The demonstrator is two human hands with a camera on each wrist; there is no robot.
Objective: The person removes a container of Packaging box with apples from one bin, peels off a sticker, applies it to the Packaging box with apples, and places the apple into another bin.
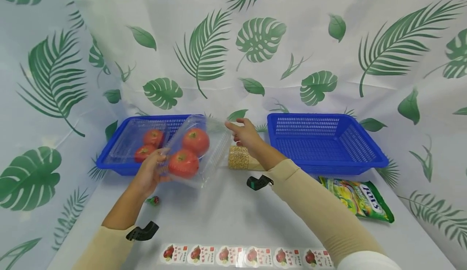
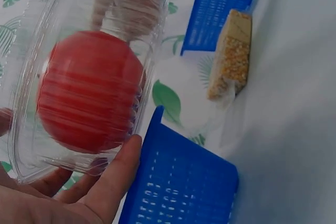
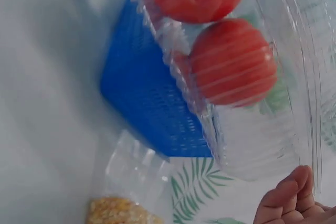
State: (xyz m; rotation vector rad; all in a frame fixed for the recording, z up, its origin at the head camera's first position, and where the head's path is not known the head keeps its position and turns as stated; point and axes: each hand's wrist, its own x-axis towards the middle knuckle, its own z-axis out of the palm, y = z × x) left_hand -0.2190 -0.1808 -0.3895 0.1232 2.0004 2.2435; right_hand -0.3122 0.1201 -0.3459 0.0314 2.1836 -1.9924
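My left hand (image 1: 151, 170) grips one side of a clear plastic clamshell box (image 2: 152, 51), tilted and raised in front of the left basket. Two red apples (image 1: 196, 141) lie inside it. At the box's far right edge, my right hand (image 1: 249, 138) has its fingers curled with the tips at the rim; in the right wrist view those fingers (image 3: 294, 198) show low at the corner. A second clear box (image 1: 122, 142) with two more red apples (image 1: 153, 138) sits in the left blue basket (image 1: 135, 166).
Another blue basket (image 1: 324, 168) stands at the back right. A bag of grain (image 1: 238, 157) lies between the baskets, and a green FOX'S candy bag (image 1: 359, 199) lies at right. A small red-green item (image 1: 154, 200) and a sticker strip (image 1: 240, 257) are on the table.
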